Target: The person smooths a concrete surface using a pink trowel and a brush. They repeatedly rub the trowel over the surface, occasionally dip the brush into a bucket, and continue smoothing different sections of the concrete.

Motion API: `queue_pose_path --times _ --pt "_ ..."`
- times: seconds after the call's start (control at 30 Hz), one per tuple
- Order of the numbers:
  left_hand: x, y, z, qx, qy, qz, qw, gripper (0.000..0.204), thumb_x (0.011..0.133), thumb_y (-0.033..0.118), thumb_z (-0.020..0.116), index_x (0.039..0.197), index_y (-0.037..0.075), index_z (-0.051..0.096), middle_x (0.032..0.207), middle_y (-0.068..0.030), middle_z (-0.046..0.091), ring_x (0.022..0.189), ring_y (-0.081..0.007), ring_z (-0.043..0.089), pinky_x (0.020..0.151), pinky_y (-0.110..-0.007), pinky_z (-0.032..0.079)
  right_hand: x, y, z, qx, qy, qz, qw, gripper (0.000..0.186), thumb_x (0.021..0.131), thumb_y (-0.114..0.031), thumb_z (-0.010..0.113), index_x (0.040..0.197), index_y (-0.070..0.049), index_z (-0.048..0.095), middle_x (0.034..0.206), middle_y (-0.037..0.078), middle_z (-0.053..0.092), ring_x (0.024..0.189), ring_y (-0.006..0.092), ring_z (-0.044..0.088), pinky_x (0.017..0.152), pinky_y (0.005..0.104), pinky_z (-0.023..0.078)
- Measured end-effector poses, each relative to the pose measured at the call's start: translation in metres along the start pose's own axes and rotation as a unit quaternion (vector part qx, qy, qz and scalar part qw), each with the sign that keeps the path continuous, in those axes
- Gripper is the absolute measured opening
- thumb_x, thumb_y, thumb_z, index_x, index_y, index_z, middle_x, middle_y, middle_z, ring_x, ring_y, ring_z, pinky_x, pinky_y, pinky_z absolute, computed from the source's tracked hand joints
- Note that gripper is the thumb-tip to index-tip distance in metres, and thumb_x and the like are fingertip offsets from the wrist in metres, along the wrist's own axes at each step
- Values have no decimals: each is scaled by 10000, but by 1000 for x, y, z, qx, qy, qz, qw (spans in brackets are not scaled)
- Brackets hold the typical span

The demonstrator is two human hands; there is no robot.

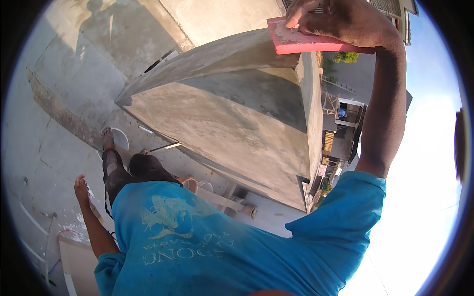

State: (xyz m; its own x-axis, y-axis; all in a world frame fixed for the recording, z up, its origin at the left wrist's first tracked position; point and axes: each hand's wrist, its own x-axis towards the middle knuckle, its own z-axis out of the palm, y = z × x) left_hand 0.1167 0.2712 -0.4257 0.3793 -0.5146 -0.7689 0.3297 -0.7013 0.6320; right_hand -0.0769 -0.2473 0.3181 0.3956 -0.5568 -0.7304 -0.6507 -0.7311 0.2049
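My right hand [340,22] is raised at the top, gripping a flat pink pad [323,47] with grey residue on it, at the upper corner of a large angular concrete structure [222,118] with a smeared surface of lighter and darker patches. Whether the pad touches the concrete is unclear. My left hand [81,187] hangs at the lower left with fingers apart and nothing visible in it. My bare feet [108,138] are below, on or beside a narrow board over a white bucket [120,138].
A long worn plank [64,108] crosses the grey ground [54,158] at left. A dark thin bar [165,147] juts near my legs. Pale pipes [47,246] and a beige panel [76,259] lie lower left. Buildings with scaffolding [330,106] and greenery stand beyond the structure.
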Motion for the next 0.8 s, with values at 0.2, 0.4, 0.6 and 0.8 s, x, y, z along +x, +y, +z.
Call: queue_pose_path --times 0.2,0.4,0.6,0.8 --pt "-20 4 -1 28 11 -25 999 338 930 181 447 1164 52 653 632 80 404 480 -32 367 417 -229 289 15 17 17 -23 12 -71 997 276 834 -216 684 1021 -32 770 959 147 758 817 247 706 734 359 554" --pt "-14 9 4 23 8 -19 1000 318 942 183 452 1154 56 652 624 84 395 477 -28 364 411 -228 284 10 11 3 -76 40 61 994 215 849 -198 664 957 -50 776 873 123 754 746 219 698 721 348 561" --pt "0 -3 5 -16 -9 -4 1000 311 937 148 452 1147 40 654 642 87 391 508 -23 359 446 -219 282 -5 26 -11 -25 -5 88 996 248 817 -144 667 1019 -59 785 898 112 761 820 218 710 739 339 561" --pt "5 -1 6 -19 -12 2 1000 325 928 138 450 1155 29 655 644 82 385 516 -27 357 458 -220 278 12 40 6 -61 -23 98 993 245 818 -153 681 1016 -50 782 925 132 763 842 233 715 727 349 550"
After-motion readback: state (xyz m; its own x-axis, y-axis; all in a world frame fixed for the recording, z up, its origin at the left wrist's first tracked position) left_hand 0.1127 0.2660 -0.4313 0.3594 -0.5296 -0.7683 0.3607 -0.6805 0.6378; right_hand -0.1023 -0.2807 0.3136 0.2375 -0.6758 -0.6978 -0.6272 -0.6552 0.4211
